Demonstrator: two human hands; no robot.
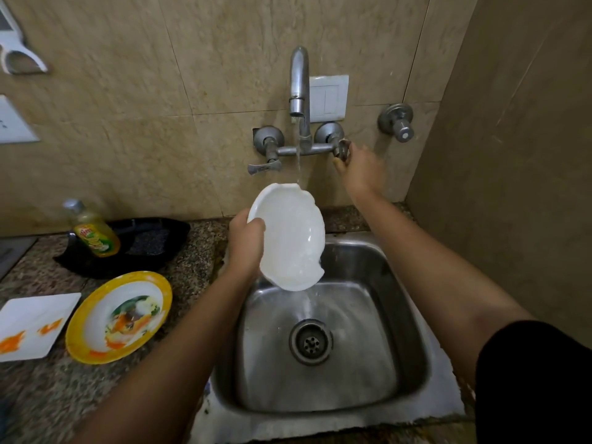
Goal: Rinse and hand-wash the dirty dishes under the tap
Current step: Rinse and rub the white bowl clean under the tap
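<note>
– Left hand (245, 243) grips the white dish (288, 238) by its left rim, thumb over the edge. Why tilted like that?
– I'd say so the stream from the tap (299, 81) hits the upper rim, sheets down the face and runs off the lower edge into the sink (410, 315), not onto the surface (192, 267).
– And the right hand (358, 168)?
– Its fingers are curled round the right valve handle (342, 152), probably setting the flow, though it is slightly blurred.
– Where is the rest of the washing?
– Left of the sink there is a yellow-rimmed plate (163, 290) with food smears. Just beside it is a white square plate (38, 312) with orange stains. Behind them a soap bottle (94, 233) stands in a black tray (166, 232).
– Room to move?
– It's open over the basin. The dish's top edge sits near the wall fittings, and the side wall (512, 187) crowds the right arm, so turning the dish looks easiest low down.
</note>
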